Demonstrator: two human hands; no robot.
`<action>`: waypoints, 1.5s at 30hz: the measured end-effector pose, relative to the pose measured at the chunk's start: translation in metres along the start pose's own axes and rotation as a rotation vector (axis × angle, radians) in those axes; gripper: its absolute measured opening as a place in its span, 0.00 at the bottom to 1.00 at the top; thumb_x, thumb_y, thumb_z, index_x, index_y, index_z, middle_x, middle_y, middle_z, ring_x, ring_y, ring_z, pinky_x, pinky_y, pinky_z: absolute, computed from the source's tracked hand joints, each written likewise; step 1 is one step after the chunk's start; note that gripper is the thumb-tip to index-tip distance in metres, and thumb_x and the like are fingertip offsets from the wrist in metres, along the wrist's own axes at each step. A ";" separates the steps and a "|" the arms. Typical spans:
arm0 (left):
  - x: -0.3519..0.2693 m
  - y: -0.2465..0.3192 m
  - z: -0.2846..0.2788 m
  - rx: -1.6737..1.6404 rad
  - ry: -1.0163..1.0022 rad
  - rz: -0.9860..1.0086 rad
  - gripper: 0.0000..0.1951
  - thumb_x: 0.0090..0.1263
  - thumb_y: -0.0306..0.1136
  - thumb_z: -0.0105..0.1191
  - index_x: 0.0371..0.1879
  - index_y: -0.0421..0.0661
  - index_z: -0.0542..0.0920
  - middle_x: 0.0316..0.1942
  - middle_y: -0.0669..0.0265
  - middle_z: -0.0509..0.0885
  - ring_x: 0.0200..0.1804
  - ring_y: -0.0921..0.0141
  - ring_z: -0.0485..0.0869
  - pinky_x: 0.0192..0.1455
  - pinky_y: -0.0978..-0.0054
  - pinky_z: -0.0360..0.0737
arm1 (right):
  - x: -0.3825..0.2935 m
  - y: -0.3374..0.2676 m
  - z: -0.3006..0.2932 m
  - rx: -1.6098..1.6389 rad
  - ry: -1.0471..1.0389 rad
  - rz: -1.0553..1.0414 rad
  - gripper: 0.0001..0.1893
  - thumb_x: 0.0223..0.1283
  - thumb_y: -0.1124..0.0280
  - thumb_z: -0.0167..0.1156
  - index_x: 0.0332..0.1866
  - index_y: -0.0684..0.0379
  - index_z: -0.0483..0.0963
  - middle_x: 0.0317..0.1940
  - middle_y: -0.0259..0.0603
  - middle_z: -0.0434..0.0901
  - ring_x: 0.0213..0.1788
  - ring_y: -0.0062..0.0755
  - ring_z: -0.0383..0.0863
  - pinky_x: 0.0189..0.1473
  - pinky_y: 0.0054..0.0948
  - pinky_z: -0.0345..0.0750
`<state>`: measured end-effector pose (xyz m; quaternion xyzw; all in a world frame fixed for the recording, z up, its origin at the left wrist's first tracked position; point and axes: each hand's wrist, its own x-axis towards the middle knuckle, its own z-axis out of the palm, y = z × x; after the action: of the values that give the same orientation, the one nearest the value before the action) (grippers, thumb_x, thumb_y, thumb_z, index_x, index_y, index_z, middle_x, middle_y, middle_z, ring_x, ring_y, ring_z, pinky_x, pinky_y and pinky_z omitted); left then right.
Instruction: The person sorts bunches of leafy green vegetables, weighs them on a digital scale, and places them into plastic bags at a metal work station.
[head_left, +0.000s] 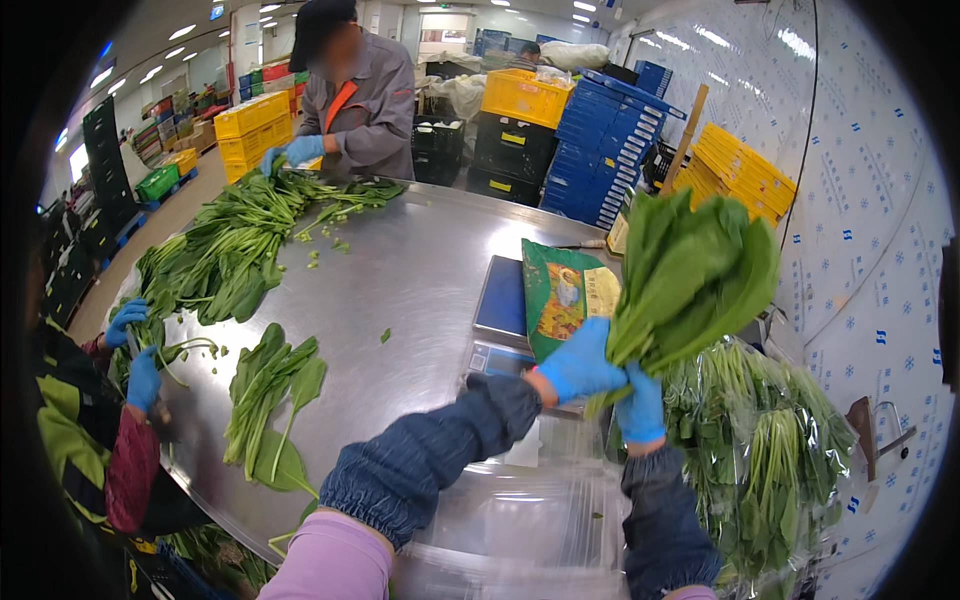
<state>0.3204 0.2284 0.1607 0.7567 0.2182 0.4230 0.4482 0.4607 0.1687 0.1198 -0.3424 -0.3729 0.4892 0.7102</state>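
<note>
A bunch of leafy greens (682, 277) is raised above the right side of the table, leaves up and away from me. My left hand (581, 364), in a blue glove, grips its stems. My right hand (641, 409), also gloved in blue, closes around the lower stem end; its fingers are partly hidden. Just beyond my left hand, a green printed bag (562, 292) lies over the edge of a weighing scale (501, 300). Clear plastic bags (517, 517) are stacked flat below my forearms. Bagged greens (765, 450) are piled to the right of my right hand.
A small pile of greens (270, 397) lies on the steel table (405, 270), with a larger heap (225, 247) toward the far left. One co-worker (360, 97) handles greens at the far edge; another co-worker's gloved hands (142, 375) work at left. Blue crates (600, 142) stand behind.
</note>
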 end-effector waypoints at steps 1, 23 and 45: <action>0.015 -0.022 -0.008 -0.036 0.061 -0.010 0.24 0.54 0.32 0.63 0.50 0.37 0.75 0.44 0.55 0.81 0.46 0.68 0.79 0.51 0.72 0.75 | 0.024 0.004 0.010 -0.009 -0.046 0.022 0.21 0.65 0.73 0.55 0.63 0.62 0.67 0.58 0.39 0.75 0.57 0.31 0.76 0.61 0.32 0.71; 0.027 -0.144 -0.107 0.536 0.406 -0.430 0.31 0.69 0.53 0.47 0.55 0.31 0.72 0.50 0.39 0.78 0.55 0.51 0.77 0.56 0.57 0.72 | 0.149 0.107 0.021 -1.301 -0.062 -0.186 0.30 0.62 0.42 0.51 0.42 0.66 0.76 0.35 0.61 0.80 0.40 0.60 0.79 0.44 0.49 0.73; -0.381 0.025 -0.117 -0.036 1.013 -0.767 0.21 0.71 0.41 0.54 0.18 0.39 0.82 0.21 0.62 0.84 0.18 0.76 0.76 0.27 0.77 0.74 | -0.195 0.050 0.066 -0.254 -0.225 0.666 0.16 0.70 0.64 0.51 0.42 0.68 0.78 0.36 0.43 0.83 0.36 0.28 0.80 0.42 0.25 0.76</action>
<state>0.0129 0.0038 0.0411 0.3230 0.6515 0.5417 0.4217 0.3344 0.0061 0.0715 -0.4746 -0.3745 0.6778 0.4184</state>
